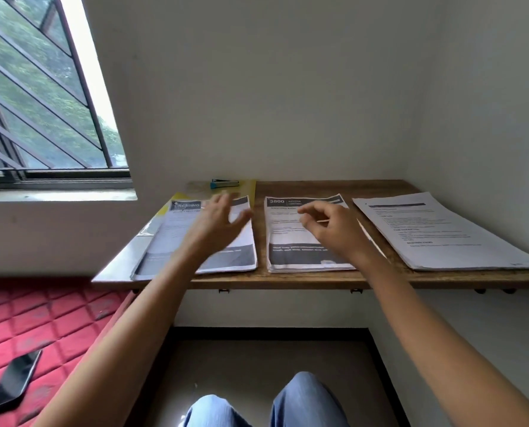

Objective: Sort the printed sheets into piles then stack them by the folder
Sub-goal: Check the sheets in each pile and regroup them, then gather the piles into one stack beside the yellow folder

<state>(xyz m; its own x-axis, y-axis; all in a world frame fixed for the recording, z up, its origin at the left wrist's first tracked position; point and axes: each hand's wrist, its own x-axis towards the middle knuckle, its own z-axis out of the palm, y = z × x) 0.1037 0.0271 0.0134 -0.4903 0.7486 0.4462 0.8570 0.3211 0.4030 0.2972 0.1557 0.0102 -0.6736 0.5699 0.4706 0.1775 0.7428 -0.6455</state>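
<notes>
The wooden desk (318,280) stood in a white corner beside a window (41,103). Three piles of printed sheets lay on it side by side: the left pile (164,241) on the yellow folder (249,188), the middle pile (287,241) and the right pile (442,232). My left hand (217,223) hovered over the left pile, fingers spread, holding nothing. My right hand (334,232) hung over the middle pile, fingers loosely curled and empty.
</notes>
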